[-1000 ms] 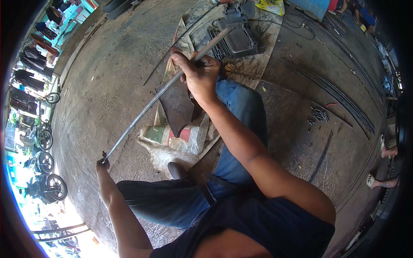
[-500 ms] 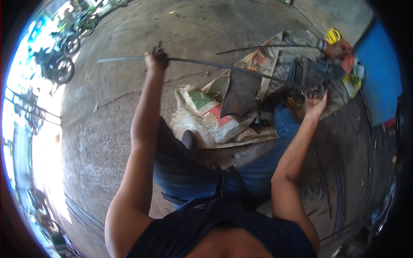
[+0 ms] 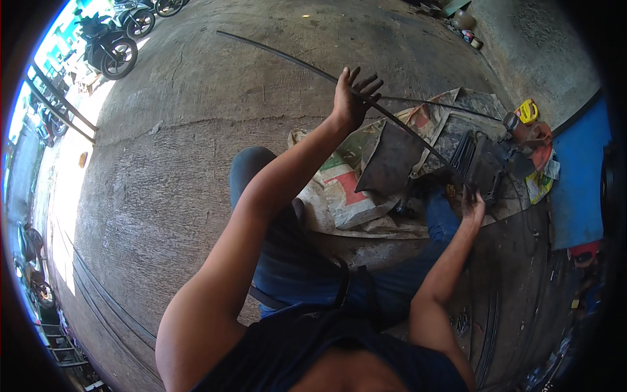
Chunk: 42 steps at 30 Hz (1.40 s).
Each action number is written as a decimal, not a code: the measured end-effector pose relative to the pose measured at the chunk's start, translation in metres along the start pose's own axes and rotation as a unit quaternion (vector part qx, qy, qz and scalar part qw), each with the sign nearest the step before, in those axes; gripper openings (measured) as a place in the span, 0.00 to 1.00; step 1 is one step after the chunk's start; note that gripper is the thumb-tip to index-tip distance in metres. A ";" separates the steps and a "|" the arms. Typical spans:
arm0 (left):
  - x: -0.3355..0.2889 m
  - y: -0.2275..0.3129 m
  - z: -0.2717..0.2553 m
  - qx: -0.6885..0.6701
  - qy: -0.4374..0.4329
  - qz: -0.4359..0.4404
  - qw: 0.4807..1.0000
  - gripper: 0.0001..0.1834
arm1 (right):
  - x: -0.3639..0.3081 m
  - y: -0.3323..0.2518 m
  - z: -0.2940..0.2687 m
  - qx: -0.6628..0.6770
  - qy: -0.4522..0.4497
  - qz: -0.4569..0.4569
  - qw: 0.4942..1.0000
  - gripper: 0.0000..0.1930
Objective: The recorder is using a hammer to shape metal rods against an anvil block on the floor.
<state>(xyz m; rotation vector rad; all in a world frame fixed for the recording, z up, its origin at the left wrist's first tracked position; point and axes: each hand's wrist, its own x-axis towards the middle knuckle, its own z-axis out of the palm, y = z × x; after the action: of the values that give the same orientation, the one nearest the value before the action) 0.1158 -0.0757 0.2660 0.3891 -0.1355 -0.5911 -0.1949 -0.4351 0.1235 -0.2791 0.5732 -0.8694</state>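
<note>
A long, thin dark metal bar (image 3: 294, 60) slants from the far left down to the right, over the groundsheet. My left hand (image 3: 353, 101) touches it partway along, fingers spread apart and the bar lying across the palm beside the thumb. Near the bar's lower right end, my right hand (image 3: 473, 206) has its fingers closed around it; the exact grip is partly hidden. Just beyond that hand is a dark machine (image 3: 480, 163) with a ribbed side. A dark, stiff-looking sheet (image 3: 390, 159) lies below the bar's middle.
A worn printed groundsheet (image 3: 346, 228) covers the floor under the machine. Another thin rod (image 3: 444, 104) lies behind. A yellow object (image 3: 527, 111) and a blue panel (image 3: 575, 176) are at the right. Motorcycles (image 3: 117, 55) stand far left; more bars (image 3: 488, 333) lie at lower right.
My left hand has moved right along the bar, and its fingers have opened out. The bar now tilts more steeply, its far end raised in view. My right hand has shifted slightly lower.
</note>
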 end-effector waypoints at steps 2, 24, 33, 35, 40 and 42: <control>0.000 0.013 0.003 -0.056 0.047 -0.011 0.997 0.45 | 0.011 -0.026 -0.019 -0.007 0.028 0.003 1.000 0.16; -0.011 -0.023 0.000 0.071 -0.178 -0.081 0.978 0.52 | 0.045 -0.013 -0.071 -0.011 0.145 -0.131 0.981 0.21; -0.012 -0.042 0.003 0.083 -0.206 -0.133 0.966 0.53 | 0.085 -0.107 -0.140 -0.009 0.198 -0.171 0.965 0.22; -0.013 -0.037 -0.002 0.095 -0.189 -0.135 0.968 0.52 | 0.087 -0.090 -0.139 0.008 0.203 -0.155 0.967 0.22; -0.018 -0.033 -0.001 0.088 -0.167 -0.127 0.974 0.51 | 0.084 -0.082 -0.140 -0.037 0.192 -0.174 0.965 0.20; -0.019 -0.031 -0.003 0.077 -0.154 -0.117 0.978 0.50 | 0.085 -0.080 -0.138 -0.043 0.213 -0.174 0.960 0.20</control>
<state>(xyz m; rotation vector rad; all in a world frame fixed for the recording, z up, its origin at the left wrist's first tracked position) 0.0850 -0.0878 0.2508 0.4663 -0.4386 -0.8755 -0.2823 -0.5519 0.0171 -0.2773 0.9850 -1.2604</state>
